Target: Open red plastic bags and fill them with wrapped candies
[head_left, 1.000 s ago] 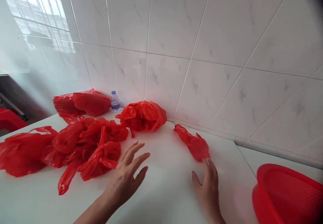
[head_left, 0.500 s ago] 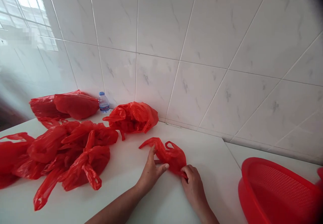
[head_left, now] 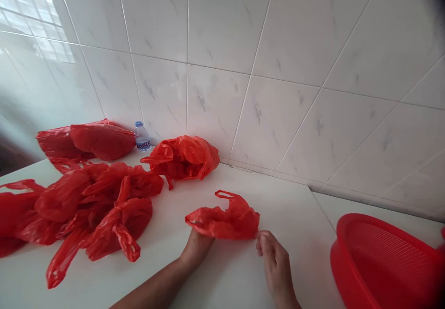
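Note:
A small crumpled red plastic bag (head_left: 225, 218) is held just above the white counter (head_left: 292, 207) between both hands. My left hand (head_left: 195, 249) grips its left end, fingers tucked under the plastic and mostly hidden. My right hand (head_left: 274, 262) pinches the bag's right corner with thumb and fingertips. One handle loop of the bag sticks up at the top.
A heap of several red plastic bags (head_left: 90, 207) lies on the left, another bunched red bag (head_left: 184, 158) near the tiled wall, and two more at the far left by a small water bottle (head_left: 141, 136). A red plastic basket (head_left: 382, 262) sits at the right.
My hands drew the small bag from near the wall toward me, took hold of its two ends, and now stretch it out between them above the counter.

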The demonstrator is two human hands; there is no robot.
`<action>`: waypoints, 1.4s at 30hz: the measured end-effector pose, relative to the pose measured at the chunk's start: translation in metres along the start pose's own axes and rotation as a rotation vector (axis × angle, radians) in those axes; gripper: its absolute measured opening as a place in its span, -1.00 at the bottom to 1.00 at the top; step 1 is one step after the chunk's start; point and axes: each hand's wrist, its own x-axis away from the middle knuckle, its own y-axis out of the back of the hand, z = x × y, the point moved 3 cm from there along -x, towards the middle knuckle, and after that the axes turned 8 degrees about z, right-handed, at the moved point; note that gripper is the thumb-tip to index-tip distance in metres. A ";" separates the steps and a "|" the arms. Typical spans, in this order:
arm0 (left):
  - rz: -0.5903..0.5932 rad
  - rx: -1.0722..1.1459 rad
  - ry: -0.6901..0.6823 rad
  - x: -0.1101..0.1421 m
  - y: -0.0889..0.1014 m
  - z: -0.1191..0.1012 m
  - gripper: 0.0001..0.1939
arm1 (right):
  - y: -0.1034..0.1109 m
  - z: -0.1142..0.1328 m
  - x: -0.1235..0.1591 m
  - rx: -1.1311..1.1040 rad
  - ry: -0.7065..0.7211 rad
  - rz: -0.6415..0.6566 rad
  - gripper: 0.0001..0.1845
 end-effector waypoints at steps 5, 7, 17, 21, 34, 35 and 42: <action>0.162 -0.275 -0.268 0.014 -0.028 -0.017 -0.94 | -0.018 0.008 0.001 -0.447 -0.208 0.208 -0.63; 0.252 -0.463 -0.398 0.018 -0.037 -0.020 -0.88 | -0.018 0.011 0.000 -0.573 -0.242 0.226 -0.71; 0.374 -0.703 -0.350 0.017 -0.041 -0.018 -0.71 | -0.013 0.019 0.000 -0.734 -0.183 0.373 -0.61; 0.314 -0.750 -0.311 0.014 -0.034 -0.014 -0.78 | -0.007 0.004 -0.004 -0.612 -0.267 0.256 -0.68; 0.106 -0.877 -0.368 0.011 -0.019 -0.015 -0.73 | 0.073 0.017 0.001 0.031 -0.144 -0.528 -0.58; 0.109 -0.877 -0.384 0.012 -0.020 -0.017 -0.73 | 0.067 0.031 0.008 0.123 -0.054 -0.480 -0.65; 0.180 -0.758 -0.562 0.026 -0.033 -0.035 -0.81 | -0.006 0.052 0.023 0.222 0.231 0.143 -0.79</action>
